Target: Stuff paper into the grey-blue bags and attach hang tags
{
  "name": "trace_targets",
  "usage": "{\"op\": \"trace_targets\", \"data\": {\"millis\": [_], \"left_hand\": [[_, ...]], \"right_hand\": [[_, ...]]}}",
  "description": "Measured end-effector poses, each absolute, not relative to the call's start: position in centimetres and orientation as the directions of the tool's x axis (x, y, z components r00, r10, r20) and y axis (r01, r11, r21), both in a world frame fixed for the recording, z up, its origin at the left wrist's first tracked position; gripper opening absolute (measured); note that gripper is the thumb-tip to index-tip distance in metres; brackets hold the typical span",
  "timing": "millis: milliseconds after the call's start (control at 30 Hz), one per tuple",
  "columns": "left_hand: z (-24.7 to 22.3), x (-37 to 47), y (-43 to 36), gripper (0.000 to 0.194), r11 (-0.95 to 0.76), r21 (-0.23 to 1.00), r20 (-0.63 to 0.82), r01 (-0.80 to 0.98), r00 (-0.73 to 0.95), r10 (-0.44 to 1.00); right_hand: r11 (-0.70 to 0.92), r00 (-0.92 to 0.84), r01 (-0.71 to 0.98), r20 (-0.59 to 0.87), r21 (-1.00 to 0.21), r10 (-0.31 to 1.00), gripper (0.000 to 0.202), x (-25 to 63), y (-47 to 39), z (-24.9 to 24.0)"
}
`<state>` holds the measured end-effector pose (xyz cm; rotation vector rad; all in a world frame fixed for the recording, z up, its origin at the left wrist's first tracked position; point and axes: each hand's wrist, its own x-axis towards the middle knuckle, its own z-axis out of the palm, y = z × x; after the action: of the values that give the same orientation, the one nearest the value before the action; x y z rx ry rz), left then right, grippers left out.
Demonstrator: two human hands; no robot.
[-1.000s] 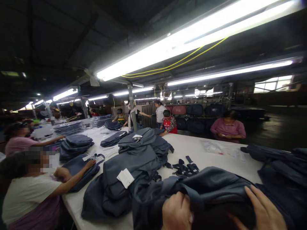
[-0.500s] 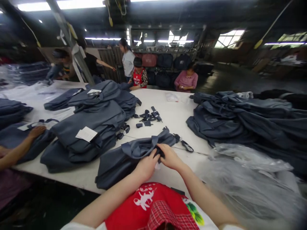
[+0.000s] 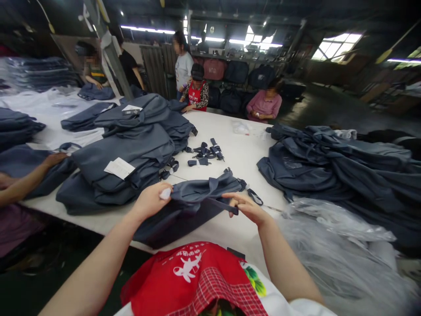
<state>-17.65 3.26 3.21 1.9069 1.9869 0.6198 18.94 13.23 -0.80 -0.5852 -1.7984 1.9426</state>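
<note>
A dark blue-grey bag [image 3: 194, 219] lies on the white table directly in front of me. My left hand [image 3: 151, 202] is closed at the bag's left upper edge, around a small white crumpled piece [image 3: 165, 193] that looks like paper. Whether these fingers also grip the bag's fabric I cannot tell. At the bag's right side, my right hand [image 3: 246, 207] pinches the end of a blue-grey strap [image 3: 219, 204], its index finger stretched out over the bag. A dark strap loop [image 3: 255, 197] lies just beyond that hand.
Left of the bag stands a pile of similar bags [image 3: 125, 145] with white tags [image 3: 120, 167]. Bundled straps [image 3: 205, 151] lie mid-table. To the right are more bags [image 3: 315, 162] and clear plastic [image 3: 342, 245]. A co-worker's hand [image 3: 54, 159] rests on a bag at far left.
My hands have parted from the bag's near middle. The left moved left with the white piece now showing; the right moved slightly right, holding the strap end. The view has shifted slightly.
</note>
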Motion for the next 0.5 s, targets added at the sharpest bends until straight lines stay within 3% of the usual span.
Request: {"op": "trace_targets", "data": {"millis": [67, 133, 200, 233, 300, 333, 367, 433, 500], "left_hand": [[2.6, -19.3, 5.1, 0.023, 0.236, 0.668, 0.052, 0.705, -0.361, 0.931], [2.5, -20.4, 6.6, 0.032, 0.437, 0.734, 0.045, 0.52, -0.679, 0.732], [2.9, -20.5, 7.3, 0.041, 0.516, 0.743, 0.117, 0.426, -0.842, 0.527], [3.2, -20.0, 7.4, 0.042, 0.502, 0.732, 0.186, 0.461, -0.844, 0.503], [3.8, -18.1, 7.3, 0.035, 0.383, 0.645, 0.314, 0.661, -0.687, 0.655], [4.1, -16.7, 7.2, 0.028, 0.283, 0.564, 0.327, 0.776, -0.524, 0.786], [4.2, -15.2, 7.3, 0.023, 0.17, 0.471, 0.277, 0.866, -0.327, 0.903], [4.3, -12.4, 7.9, 0.021, 0.002, 0.305, 0.027, 0.953, -0.011, 1.0], [4.3, -10.1, 8.9, 0.025, -0.063, 0.19, -0.182, 0.98, 0.098, 0.978]], "right_hand": [[-0.032, -0.874, 0.078, -0.083, -0.996, 0.478, 0.055, 19.4, 13.2, -0.7], [0.079, -0.895, 0.29, -0.242, -0.954, 0.375, 0.05, 19.5, 12.8, -0.8], [0.288, -0.838, 0.499, -0.371, -0.818, 0.4, 0.033, 19.1, 12.2, -0.8], [0.387, -0.799, 0.564, -0.365, -0.73, 0.478, 0.023, 18.8, 11.8, -0.7], [0.483, -0.733, 0.61, -0.215, -0.628, 0.645, 0.01, 18.0, 11.1, -0.2], [0.49, -0.71, 0.594, -0.129, -0.637, 0.693, 0.009, 17.5, 10.9, 0.3], [0.489, -0.697, 0.558, -0.059, -0.671, 0.715, 0.011, 16.9, 10.8, 0.8], [0.501, -0.689, 0.473, 0.05, -0.724, 0.723, 0.015, 15.6, 11.1, 1.7], [0.559, -0.669, 0.433, 0.163, -0.707, 0.725, 0.014, 14.2, 11.7, 2.2]]}}
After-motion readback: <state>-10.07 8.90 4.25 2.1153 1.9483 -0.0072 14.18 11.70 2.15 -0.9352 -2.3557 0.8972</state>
